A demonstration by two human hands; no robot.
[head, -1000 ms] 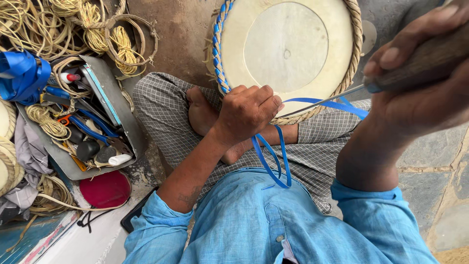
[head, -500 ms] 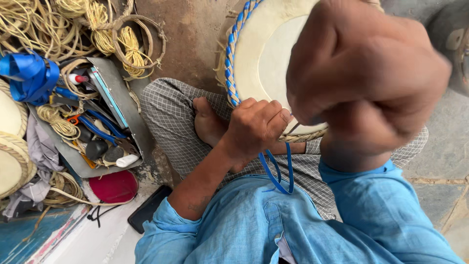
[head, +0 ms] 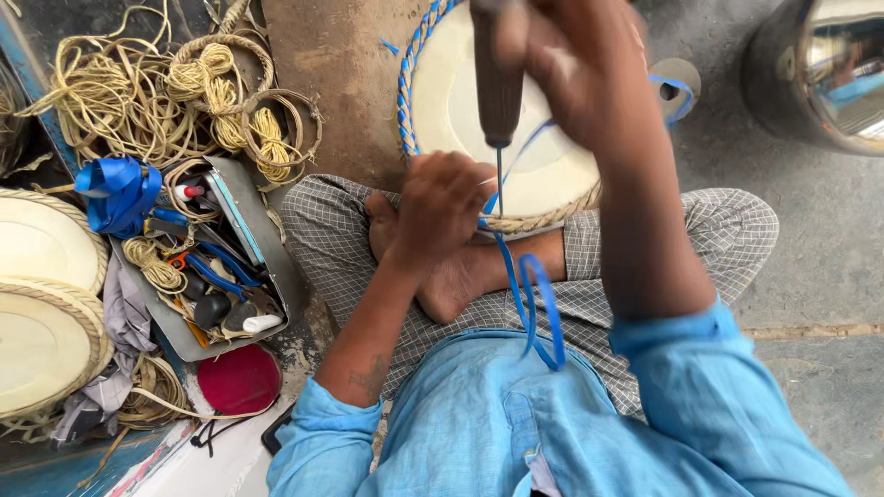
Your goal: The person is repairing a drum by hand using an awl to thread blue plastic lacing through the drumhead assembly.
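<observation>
I'm looking straight down at my lap. Round cream disc (head: 516, 120) w/ woven rim rests on my crossed legs, tilted away from me, its near edge against my shin. Blue strip binding runs up the disc's left edge; the near edge shows plain tan rope.

L hand (head: 440, 207) is closed, pinching the near rim of the disc right where the blue plastic strip (head: 534, 294) comes off it. R hand (head: 575, 74) is raised close to the camera, fist closed round the dark handle of an awl (head: 498, 101). The awl's long axis runs straight up-down in view, thin metal tip pointing down at the near rim, just beside my L fingers. So the work point lies directly below the R hand and touching-close to the L; the L hand is the nearer one.

Loose end of the strip loops down over my blue shirt, approx. along the same line as the awl.

On the floor to my left: metal tray (head: 249, 276) of small tools, roll of blue strip (head: 115, 189), coils of tan rope (head: 138, 101), two more discs (head: 41, 304), red lid (head: 239, 379).
</observation>
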